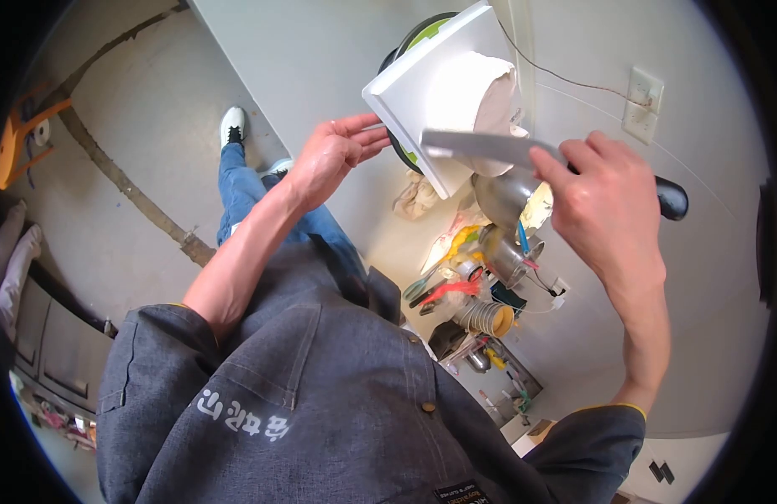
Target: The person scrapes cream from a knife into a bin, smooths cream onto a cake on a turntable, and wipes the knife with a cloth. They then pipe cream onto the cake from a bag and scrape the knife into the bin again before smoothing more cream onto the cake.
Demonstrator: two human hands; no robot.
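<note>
White cake on square board, over green-black turntable. Spatula crossing in front, contact unclear; right hand clamped around it. Left hand empty, fingers outstretched beside turntable. Apparently smoothing step; next move calls for steady blade angle.

At two o'clock, the spatula has a silver-grey blade and a black handle. Near twelve, the square board is white, and the disc behind it is bright green with a black rim. At six, the jacket is charcoal grey with white lettering. At ten, the jeans are blue and the shoe white with black laces.
</note>
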